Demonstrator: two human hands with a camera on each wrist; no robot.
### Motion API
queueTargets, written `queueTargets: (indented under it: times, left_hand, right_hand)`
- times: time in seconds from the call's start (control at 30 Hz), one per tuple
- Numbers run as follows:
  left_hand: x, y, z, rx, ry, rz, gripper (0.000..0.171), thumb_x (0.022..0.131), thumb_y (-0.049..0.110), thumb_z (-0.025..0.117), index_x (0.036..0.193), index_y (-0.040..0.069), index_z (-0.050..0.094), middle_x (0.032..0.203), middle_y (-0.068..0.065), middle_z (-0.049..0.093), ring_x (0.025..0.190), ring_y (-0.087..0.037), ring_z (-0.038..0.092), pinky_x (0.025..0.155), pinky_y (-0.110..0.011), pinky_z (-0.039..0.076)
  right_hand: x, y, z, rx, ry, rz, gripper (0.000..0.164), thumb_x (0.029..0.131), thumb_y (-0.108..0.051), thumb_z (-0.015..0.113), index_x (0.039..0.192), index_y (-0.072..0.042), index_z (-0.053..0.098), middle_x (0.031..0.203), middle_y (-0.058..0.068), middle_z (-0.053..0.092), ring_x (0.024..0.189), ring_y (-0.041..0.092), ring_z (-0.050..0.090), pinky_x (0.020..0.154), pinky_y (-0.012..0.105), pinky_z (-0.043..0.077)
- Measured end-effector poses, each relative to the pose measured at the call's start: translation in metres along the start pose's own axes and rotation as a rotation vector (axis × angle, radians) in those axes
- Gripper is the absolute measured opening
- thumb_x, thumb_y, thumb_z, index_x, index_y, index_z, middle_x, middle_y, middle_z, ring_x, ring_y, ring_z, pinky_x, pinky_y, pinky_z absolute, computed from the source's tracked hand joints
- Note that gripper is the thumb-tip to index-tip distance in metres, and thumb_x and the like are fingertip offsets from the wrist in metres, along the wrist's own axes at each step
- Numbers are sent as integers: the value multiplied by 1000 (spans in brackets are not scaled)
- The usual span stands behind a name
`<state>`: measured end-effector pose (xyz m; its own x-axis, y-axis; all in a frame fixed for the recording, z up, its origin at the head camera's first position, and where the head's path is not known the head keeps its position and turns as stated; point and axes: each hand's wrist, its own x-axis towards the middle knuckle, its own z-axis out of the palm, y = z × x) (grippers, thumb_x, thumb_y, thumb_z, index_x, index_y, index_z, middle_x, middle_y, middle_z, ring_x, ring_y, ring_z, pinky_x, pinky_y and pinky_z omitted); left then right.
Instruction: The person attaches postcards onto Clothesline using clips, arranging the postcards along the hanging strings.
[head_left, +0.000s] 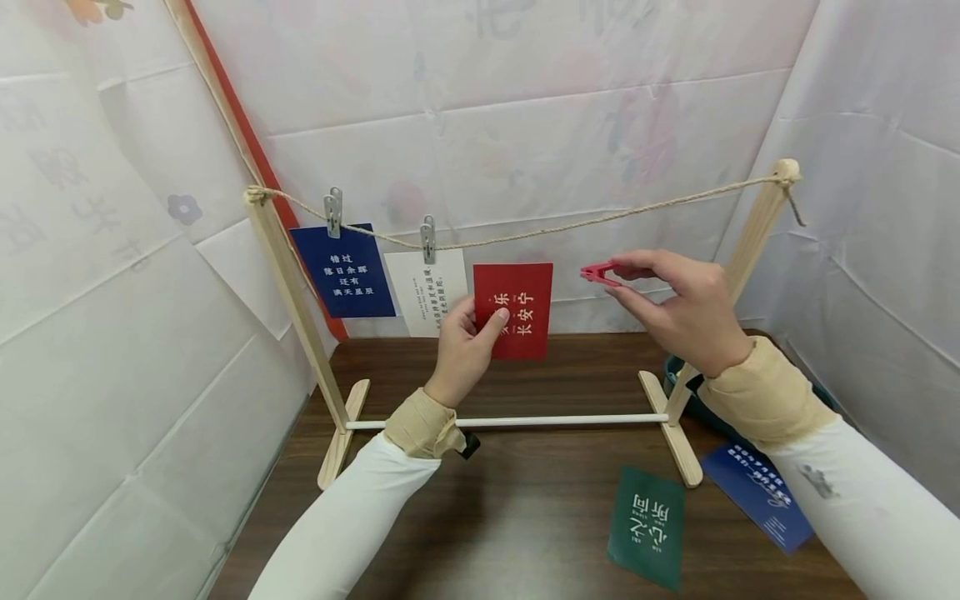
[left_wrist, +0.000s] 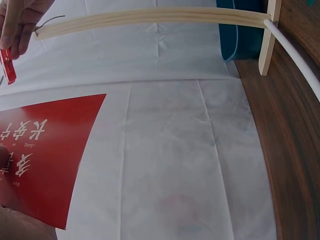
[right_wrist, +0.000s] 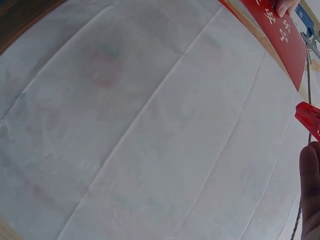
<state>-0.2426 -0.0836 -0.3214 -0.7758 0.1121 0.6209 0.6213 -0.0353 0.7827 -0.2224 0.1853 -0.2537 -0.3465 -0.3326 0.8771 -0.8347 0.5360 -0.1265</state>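
Observation:
My left hand [head_left: 467, 340] pinches a red card [head_left: 531, 310] with white characters by its left side, thumb across the front. The card's top edge sits just below the rope [head_left: 555, 230] in the head view. To the right, my right hand [head_left: 686, 304] pinches a small red clothespin [head_left: 598, 272] between thumb and fingers, its nose pointing left toward the card. A dark blue card [head_left: 341, 271] and a white card [head_left: 408, 292] hang on the rope at the left, each under a metal clip [head_left: 428, 239]. My left fingers partly cover the white card.
The rope runs between two wooden posts [head_left: 292, 308] joined low down by a white rod [head_left: 562, 422]. On the brown table [head_left: 525, 517] lie a green card [head_left: 647, 527] and another blue card [head_left: 761, 493]. A teal container [left_wrist: 242, 32] stands behind the right post.

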Motion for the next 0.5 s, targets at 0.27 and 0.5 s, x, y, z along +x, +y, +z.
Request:
queueTargets:
  times: [0.27, 0.5]
  left_hand:
    - [2, 2, -1, 20, 22, -5, 20, 92, 0, 59, 110, -10, 58, 100, -22, 67, 86, -33, 67, 70, -48, 55]
    - [7, -15, -4, 28, 42, 23, 21, 93, 8, 61, 109, -5, 61, 98, -15, 69, 84, -26, 68, 67, -43, 56]
  right_hand:
    - [8, -3, 3, 5, 21, -21, 36, 71, -1, 82, 106, -3, 70, 97, 7, 71, 83, 18, 67, 81, 14, 46]
    - [17, -5, 7, 7, 32, -12, 32, 75, -7, 80, 106, -3, 71, 98, 7, 71, 86, 15, 67, 81, 19, 48]
